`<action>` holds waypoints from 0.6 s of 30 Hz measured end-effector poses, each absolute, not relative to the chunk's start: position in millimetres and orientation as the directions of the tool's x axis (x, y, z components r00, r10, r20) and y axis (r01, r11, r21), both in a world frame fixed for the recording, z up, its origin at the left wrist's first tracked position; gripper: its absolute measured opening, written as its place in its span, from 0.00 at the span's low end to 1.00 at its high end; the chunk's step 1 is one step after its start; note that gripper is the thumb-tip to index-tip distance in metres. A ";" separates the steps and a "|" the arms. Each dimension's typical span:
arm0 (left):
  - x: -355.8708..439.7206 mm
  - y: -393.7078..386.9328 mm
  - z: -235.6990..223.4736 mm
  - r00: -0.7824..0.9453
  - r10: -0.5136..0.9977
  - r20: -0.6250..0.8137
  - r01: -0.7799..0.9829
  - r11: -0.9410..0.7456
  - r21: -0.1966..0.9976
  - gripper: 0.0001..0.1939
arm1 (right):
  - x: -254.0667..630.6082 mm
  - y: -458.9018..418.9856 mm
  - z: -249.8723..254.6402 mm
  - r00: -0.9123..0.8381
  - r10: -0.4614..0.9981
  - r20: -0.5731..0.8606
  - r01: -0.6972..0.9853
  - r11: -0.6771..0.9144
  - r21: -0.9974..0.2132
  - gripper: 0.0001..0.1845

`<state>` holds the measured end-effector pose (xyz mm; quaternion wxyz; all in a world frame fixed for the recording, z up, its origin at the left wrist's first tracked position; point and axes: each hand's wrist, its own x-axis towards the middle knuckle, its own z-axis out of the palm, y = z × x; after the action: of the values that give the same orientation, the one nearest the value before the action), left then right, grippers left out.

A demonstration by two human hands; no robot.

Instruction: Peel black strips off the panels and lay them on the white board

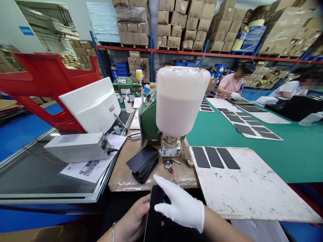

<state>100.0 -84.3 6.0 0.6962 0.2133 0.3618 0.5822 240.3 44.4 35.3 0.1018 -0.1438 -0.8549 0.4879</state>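
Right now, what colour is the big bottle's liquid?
Pale pinkish-white liquid; the head view shows it.

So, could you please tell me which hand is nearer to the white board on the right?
Right. The gloved right hand is just left of the white board; the bare left hand is farther left, gripping a dark plate.

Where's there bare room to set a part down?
Best: white board, nearer side, below its three dark panels. Also green tabletop between that board and the farther panel sheets, and the glass table's near-left part, left of the papers. Crowded: brown bench, with panel stack and green machine.
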 end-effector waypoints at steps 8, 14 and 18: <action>93.1 -80.6 3.3 0.017 0.960 -0.280 -0.765 0.193 0.614 0.13 | 255.0 56.5 44.5 -0.955 0.296 0.026 0.142 0.532 -0.835 0.32; 84.9 -60.8 -5.8 -0.086 0.930 -0.356 -0.807 0.144 0.573 0.17 | 296.6 94.2 48.0 -0.786 0.539 -0.304 0.425 0.114 -0.898 0.06; 85.8 -28.1 1.7 -0.062 0.963 -0.263 -0.595 0.176 0.784 0.22 | 318.2 111.6 49.0 -0.693 0.693 -0.200 0.176 -0.107 -0.979 0.09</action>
<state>85.8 -28.1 1.7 0.6472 0.2235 0.4110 0.6019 318.2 111.6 49.0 0.1952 -0.3398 -0.6390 0.6619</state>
